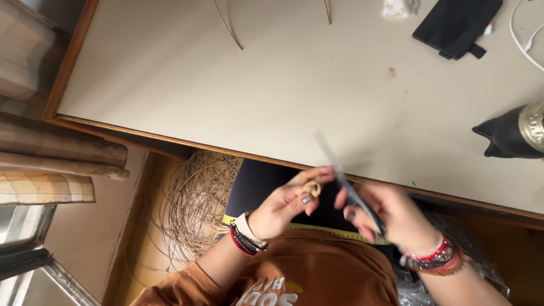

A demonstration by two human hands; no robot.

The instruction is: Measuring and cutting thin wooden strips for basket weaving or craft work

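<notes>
Fingers [310, 182] around small woven cane ring [311, 189]

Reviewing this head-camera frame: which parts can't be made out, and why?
- Tool in the right hand: motion-blurred; dark and slender, its type unclear.
- Small tan coil at the left hand: partly covered by fingers, too small to identify.
- Dark object with a metallic part: cut off by the right edge.
- White cable: runs out of frame.
- Bundle of thin strands: partly hidden under the table.

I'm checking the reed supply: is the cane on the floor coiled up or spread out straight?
Coiled. The cane lies in loose round loops on the floor beside the table edge, left of the left hand.
</notes>
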